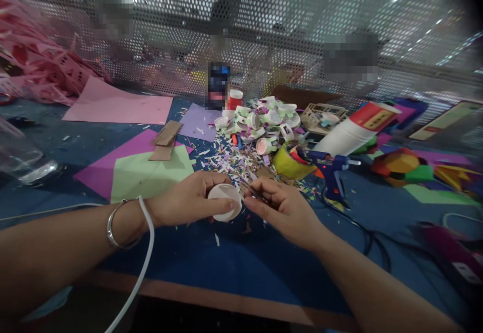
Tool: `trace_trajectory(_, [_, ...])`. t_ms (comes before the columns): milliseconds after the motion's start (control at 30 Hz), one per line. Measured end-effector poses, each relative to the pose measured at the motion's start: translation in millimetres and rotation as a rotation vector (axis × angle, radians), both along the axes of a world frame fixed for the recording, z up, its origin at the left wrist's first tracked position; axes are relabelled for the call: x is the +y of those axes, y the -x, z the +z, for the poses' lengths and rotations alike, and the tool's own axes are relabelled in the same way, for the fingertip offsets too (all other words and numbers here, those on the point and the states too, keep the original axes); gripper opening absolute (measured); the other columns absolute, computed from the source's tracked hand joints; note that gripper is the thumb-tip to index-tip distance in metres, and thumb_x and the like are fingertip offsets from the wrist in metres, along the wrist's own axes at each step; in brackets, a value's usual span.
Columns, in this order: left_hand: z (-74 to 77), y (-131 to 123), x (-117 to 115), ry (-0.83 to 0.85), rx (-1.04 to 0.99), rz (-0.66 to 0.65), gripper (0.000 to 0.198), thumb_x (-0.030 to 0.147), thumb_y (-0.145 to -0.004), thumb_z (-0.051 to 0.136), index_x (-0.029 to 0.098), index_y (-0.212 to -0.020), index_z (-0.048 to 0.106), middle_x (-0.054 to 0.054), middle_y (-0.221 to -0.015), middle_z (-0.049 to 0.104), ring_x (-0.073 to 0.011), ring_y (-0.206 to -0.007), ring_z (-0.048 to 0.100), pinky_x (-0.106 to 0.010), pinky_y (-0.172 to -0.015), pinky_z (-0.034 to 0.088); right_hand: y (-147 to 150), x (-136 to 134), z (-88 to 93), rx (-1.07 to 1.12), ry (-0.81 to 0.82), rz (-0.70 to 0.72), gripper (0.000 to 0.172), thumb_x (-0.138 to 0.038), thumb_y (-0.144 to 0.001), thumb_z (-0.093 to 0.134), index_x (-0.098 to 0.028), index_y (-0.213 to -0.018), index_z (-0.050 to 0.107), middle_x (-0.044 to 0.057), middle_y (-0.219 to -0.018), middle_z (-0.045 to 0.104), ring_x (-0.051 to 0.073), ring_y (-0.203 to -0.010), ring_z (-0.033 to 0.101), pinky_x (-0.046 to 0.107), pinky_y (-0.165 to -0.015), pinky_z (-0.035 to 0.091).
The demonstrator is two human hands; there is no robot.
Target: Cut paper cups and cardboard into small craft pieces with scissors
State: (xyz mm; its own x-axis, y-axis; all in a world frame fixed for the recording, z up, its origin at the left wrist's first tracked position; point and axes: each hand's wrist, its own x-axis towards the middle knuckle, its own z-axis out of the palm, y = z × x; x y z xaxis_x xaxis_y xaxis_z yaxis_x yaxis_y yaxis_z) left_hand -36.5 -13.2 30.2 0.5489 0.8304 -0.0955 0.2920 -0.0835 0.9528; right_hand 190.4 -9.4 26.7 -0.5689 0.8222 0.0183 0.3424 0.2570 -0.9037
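My left hand (204, 199) grips a round white disc-like piece (222, 194), its thumb lying across the face. Close to the right edge of that piece, my right hand (277, 204) pinches a thin dark metal tool (256, 192) whose tip points up and left. The tool's exact kind is hard to make out. Beyond both hands, small paper scraps (234, 162) are strewn in front of a heap of small white, green and purple pieces (269, 119).
A blue glue gun (330, 169) with a black cable stands right of a yellow roll (290, 164). Further right lies a white and red tube (354, 129). Green paper (151, 177), pink paper (121, 104) and cardboard strips (166, 139) lie left. Perforated metal (162, 36) rises behind.
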Motion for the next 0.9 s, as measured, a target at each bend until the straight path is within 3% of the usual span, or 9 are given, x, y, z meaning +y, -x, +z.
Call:
trace_trajectory(167, [-4.2,-3.4,-1.6,0.045,0.003,-0.012,0.02,0.032,-0.083,0.067,0.015,-0.083,0.058,0.005,-0.065,0.054,-0.0071,-0.053,0.049,-0.016,-0.046,0.038,2.2,-2.2,-4.2,-0.018,0.011,0.037,0.023,-0.041,-0.095,0.059,-0.019,-0.089,0.061,0.0,-0.076,0.057,0.012,-0.064,0.049,0.024,-0.058,0.041])
trace_trajectory(333, [-4.8,-9.4,-3.8,0.065,-0.039,0.077,0.02,0.032,-0.083,0.068,0.015,-0.089,0.061,0.004,-0.068,0.059,-0.0074,-0.055,0.052,-0.016,-0.047,0.04,2.6,-1.6,-7.3,-0.059,-0.046,0.005,0.017,-0.033,-0.093,0.057,-0.017,-0.088,0.061,-0.002,-0.071,0.054,0.01,-0.058,0.045,0.024,-0.052,0.036])
trace_trajectory(567, [-6.0,-9.2,-4.0,0.306,-0.074,0.044,0.009,0.024,-0.078,0.067,0.015,-0.076,0.064,0.004,-0.06,0.061,-0.0077,-0.048,0.054,-0.017,-0.041,0.035,9.5,-7.3,-7.7,-0.123,-0.248,0.06,0.003,-0.014,-0.078,0.058,-0.016,-0.077,0.06,-0.005,-0.062,0.048,0.008,-0.054,0.042,0.022,-0.05,0.032])
trace_trajectory(733, [-5.4,-5.5,-1.7,0.531,-0.131,-0.018,0.017,0.029,-0.075,0.07,0.014,-0.07,0.065,0.002,-0.053,0.061,-0.0065,-0.041,0.05,-0.016,-0.037,0.027,10.7,-13.4,-6.0,-0.111,-0.2,0.105,0.005,-0.014,-0.076,0.057,-0.016,-0.079,0.061,-0.007,-0.057,0.044,0.007,-0.051,0.037,0.021,-0.047,0.029])
trace_trajectory(900, [-5.2,-4.9,-0.3,0.639,-0.213,-0.027,0.021,0.032,-0.069,0.074,0.015,-0.064,0.062,0.002,-0.05,0.057,-0.0073,-0.041,0.05,-0.017,-0.036,0.023,10.5,-17.0,-2.7,-0.063,-0.223,0.112,0.007,-0.011,-0.075,0.057,-0.015,-0.078,0.062,-0.007,-0.06,0.043,0.006,-0.052,0.037,0.021,-0.048,0.029])
